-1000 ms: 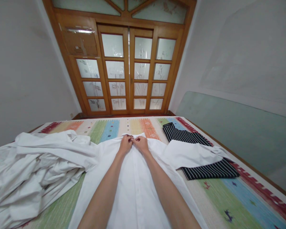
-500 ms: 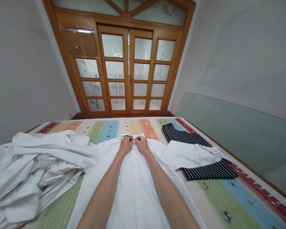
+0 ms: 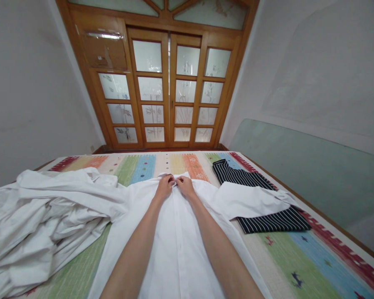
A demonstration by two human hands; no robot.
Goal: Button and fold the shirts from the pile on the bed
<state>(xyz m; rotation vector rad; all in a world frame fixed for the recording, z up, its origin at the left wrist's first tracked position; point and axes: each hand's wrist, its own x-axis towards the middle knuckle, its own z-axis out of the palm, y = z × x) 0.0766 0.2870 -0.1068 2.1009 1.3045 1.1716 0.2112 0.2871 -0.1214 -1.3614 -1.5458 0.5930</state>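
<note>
A white button-up shirt [image 3: 171, 249] lies front side up, its collar at the far end and its button strip running toward me. At the collar, my left hand [image 3: 166, 185] pinches one side of the neck opening. My right hand [image 3: 185, 187] pinches the other side, fingertips almost meeting those of the left. Whatever button sits between the fingers is too small to make out. The shirt's right-hand sleeve stretches across a folded black-and-white striped garment [image 3: 274, 223].
Crumpled white clothes [image 3: 50, 224] are heaped at the left, touching the shirt's other sleeve. Everything lies on a colourful striped bedspread [image 3: 293, 265]. A pale green headboard [image 3: 299, 166] runs along the right, and wooden glazed doors [image 3: 170, 95] stand beyond the far edge.
Both hands stay at the collar with only slight finger movement. The shirt and the other garments lie as before, and the view has tilted very slightly.
</note>
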